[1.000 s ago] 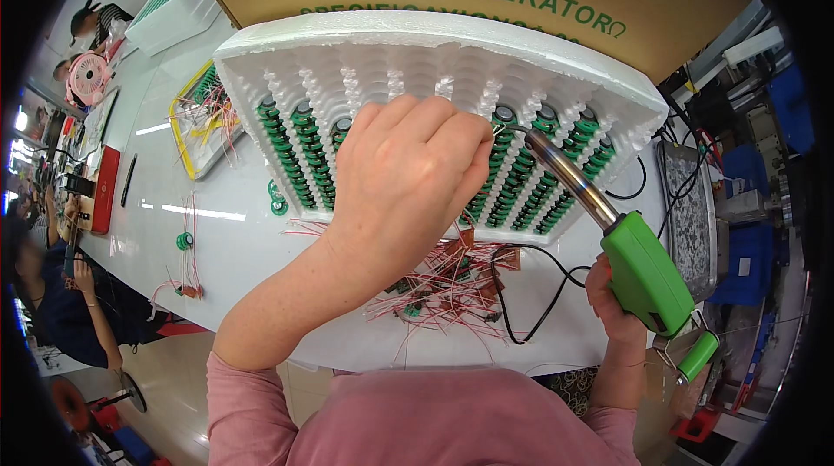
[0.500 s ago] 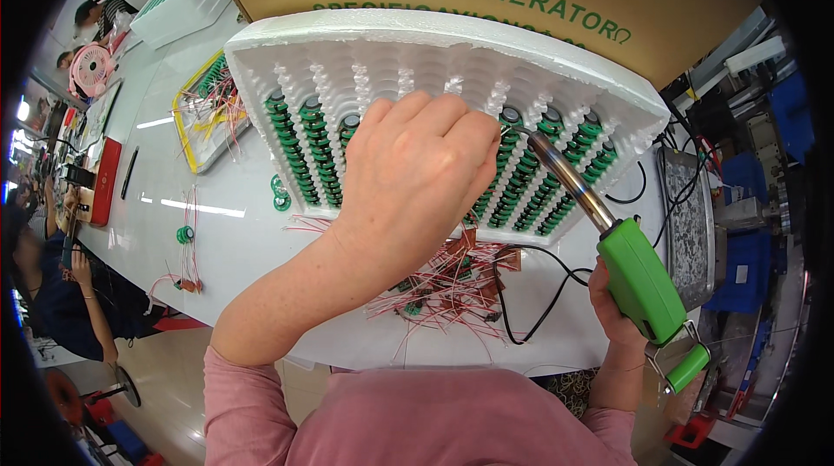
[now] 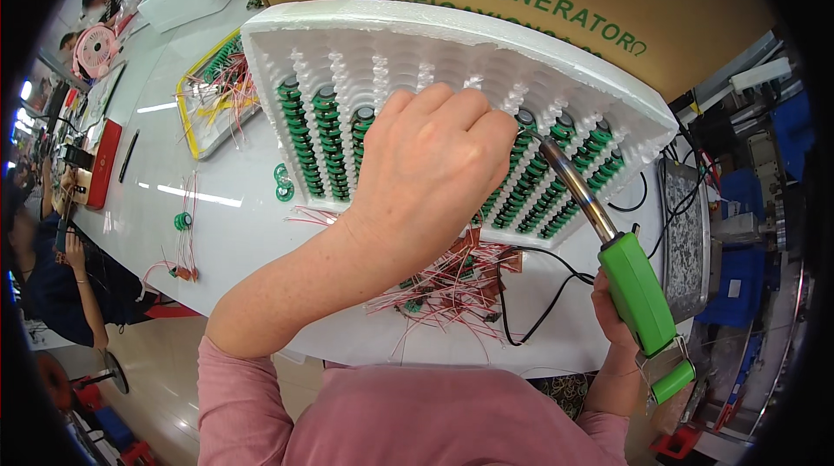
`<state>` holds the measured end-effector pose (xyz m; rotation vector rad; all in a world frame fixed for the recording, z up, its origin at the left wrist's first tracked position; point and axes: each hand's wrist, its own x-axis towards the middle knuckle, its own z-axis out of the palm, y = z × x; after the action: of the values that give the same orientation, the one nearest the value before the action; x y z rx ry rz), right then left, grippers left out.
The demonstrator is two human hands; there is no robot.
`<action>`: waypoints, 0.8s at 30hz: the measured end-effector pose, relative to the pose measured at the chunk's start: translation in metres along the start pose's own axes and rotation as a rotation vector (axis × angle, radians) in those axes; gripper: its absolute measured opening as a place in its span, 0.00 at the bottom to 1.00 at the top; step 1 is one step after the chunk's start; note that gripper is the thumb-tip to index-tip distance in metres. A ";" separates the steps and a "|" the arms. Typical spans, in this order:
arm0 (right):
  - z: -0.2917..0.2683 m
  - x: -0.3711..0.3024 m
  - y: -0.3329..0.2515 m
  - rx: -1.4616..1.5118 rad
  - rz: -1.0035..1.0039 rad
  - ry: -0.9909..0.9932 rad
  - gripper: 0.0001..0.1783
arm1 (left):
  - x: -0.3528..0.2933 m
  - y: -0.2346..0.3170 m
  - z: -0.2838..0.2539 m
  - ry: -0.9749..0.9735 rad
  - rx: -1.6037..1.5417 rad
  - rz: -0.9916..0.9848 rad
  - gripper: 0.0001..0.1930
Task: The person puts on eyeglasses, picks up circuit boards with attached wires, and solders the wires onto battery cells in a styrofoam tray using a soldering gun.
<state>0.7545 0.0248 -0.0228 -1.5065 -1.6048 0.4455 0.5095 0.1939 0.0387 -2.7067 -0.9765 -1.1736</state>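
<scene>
My left hand (image 3: 437, 158) reaches over the white foam tray (image 3: 365, 19), its back to me and its fingers curled together at the upper end of a row. Whatever those fingers pinch is hidden behind the knuckles. My right hand (image 3: 611, 310) grips the green handle of a soldering iron (image 3: 638, 292). The iron's bent metal tip meets the row beside my left fingertips, at a round black-topped green component (image 3: 526, 118). Several rows of such green round parts (image 3: 300, 140) stand in the tray's grooves.
Below the tray lies a heap of red and white wires (image 3: 443, 292) with a looping black cable (image 3: 556, 310). A large cardboard box (image 3: 695, 23) stands behind. At left are a yellow-rimmed tray (image 3: 187, 123), a pen (image 3: 129, 156), a pink fan (image 3: 94, 51) and another person's hand (image 3: 76, 253).
The whole view has shifted a little, with the tray and box slightly further right in the picture. Both hands and the iron stay at nearly the same spot on the tray.
</scene>
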 end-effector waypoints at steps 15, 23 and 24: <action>0.005 0.005 -0.017 -0.459 -0.052 -0.013 0.29 | -0.010 -0.007 -0.004 0.006 0.026 -0.002 0.05; 0.011 0.001 -0.006 -0.289 -0.124 0.019 0.29 | -0.011 -0.010 -0.002 0.006 0.013 0.000 0.04; 0.011 0.000 -0.005 -0.204 -0.115 0.036 0.28 | -0.011 -0.010 -0.002 0.021 0.005 0.006 0.04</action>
<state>0.7429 0.0275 -0.0252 -1.5521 -1.7401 0.1947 0.4972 0.1951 0.0304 -2.6855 -0.9672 -1.1948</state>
